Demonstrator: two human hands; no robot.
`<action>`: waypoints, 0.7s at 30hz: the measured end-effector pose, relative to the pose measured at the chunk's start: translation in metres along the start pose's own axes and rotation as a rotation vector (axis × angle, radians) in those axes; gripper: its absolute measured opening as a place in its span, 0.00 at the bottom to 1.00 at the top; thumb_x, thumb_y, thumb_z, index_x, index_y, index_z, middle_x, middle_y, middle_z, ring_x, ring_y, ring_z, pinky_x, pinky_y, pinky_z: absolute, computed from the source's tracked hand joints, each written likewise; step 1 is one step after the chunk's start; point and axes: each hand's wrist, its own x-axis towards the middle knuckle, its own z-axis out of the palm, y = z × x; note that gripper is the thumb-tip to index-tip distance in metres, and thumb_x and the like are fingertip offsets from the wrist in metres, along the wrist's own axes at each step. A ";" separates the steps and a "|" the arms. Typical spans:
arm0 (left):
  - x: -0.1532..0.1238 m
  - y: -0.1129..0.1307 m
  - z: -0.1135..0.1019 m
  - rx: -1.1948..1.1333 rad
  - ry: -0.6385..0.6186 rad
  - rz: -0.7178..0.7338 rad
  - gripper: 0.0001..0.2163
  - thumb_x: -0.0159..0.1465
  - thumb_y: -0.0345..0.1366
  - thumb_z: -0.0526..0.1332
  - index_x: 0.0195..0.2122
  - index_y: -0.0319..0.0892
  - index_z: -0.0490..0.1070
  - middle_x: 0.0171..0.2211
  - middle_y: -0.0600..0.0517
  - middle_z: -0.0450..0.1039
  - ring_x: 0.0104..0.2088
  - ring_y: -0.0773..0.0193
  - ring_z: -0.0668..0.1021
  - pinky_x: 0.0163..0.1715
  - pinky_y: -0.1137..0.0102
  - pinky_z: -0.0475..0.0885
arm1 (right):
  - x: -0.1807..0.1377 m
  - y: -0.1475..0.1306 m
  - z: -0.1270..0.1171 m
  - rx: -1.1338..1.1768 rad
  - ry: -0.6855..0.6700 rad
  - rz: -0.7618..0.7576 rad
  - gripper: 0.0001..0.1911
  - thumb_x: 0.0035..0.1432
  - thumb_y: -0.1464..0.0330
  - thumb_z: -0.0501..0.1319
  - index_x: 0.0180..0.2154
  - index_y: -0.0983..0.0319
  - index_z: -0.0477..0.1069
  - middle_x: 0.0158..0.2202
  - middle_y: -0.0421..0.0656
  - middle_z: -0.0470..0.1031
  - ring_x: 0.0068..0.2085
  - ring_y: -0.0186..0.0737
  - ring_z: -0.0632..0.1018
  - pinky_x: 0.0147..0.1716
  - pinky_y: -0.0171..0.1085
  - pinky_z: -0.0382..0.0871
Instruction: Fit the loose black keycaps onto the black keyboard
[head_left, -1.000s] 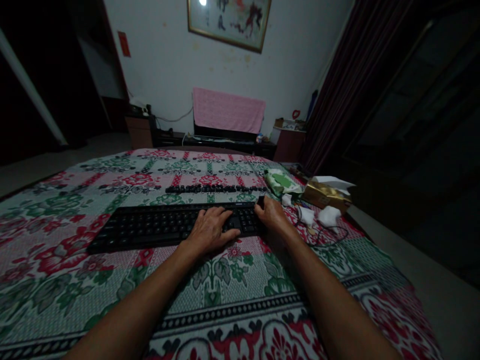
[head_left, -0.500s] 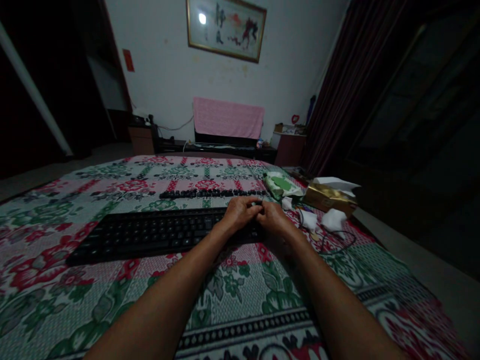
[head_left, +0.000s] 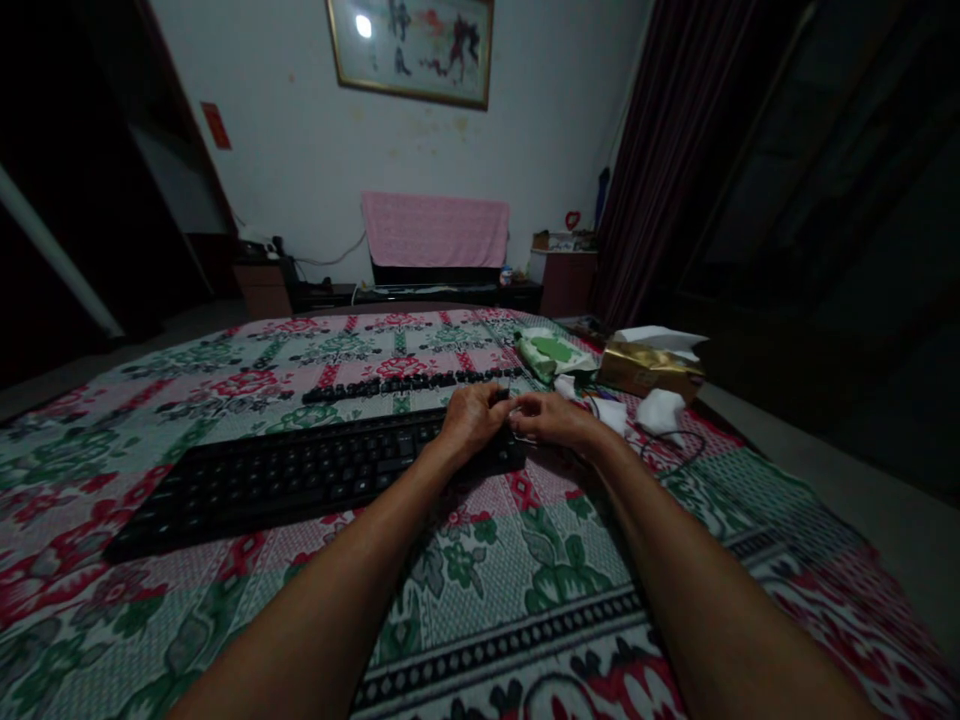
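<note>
A black keyboard (head_left: pixel 300 475) lies across a floral bedspread (head_left: pixel 480 580). My left hand (head_left: pixel 471 420) rests curled on the keyboard's right end, fingers closed together. My right hand (head_left: pixel 551 418) meets it at the keyboard's far right corner, fingertips pinched; whatever small thing sits between them is too dark to name. A row of loose black keycaps (head_left: pixel 409 383) lies on the bedspread just behind the keyboard.
To the right lie a green and white packet (head_left: pixel 553 353), a gold tissue box (head_left: pixel 646 368), white wads of tissue (head_left: pixel 660 410) and a thin black cable (head_left: pixel 675 455). A pink cloth (head_left: pixel 435 230) covers a screen against the far wall.
My left hand left the keys and slid right to join my right hand at the keyboard's right end. The view swung slightly right, so the keyboard now sits further left.
</note>
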 end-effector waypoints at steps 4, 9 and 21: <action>0.001 0.007 0.000 0.182 -0.020 0.013 0.15 0.61 0.45 0.55 0.30 0.40 0.75 0.25 0.51 0.74 0.28 0.65 0.74 0.29 0.73 0.63 | 0.003 0.002 0.003 -0.096 -0.031 -0.039 0.13 0.46 0.74 0.57 0.36 0.62 0.74 0.27 0.37 0.73 0.25 0.30 0.70 0.25 0.29 0.63; 0.005 0.012 0.003 0.302 -0.004 -0.047 0.14 0.61 0.38 0.51 0.31 0.39 0.75 0.27 0.47 0.76 0.30 0.62 0.75 0.32 0.71 0.64 | 0.001 -0.004 0.005 -0.166 -0.015 -0.009 0.14 0.48 0.75 0.57 0.38 0.62 0.73 0.28 0.37 0.74 0.26 0.30 0.70 0.27 0.29 0.64; 0.012 0.011 -0.004 0.250 -0.058 -0.257 0.14 0.57 0.39 0.52 0.30 0.37 0.76 0.26 0.46 0.76 0.30 0.61 0.76 0.28 0.72 0.66 | -0.003 -0.014 0.004 -0.045 -0.271 -0.179 0.32 0.34 0.74 0.69 0.46 0.59 0.66 0.43 0.40 0.73 0.45 0.40 0.72 0.45 0.37 0.65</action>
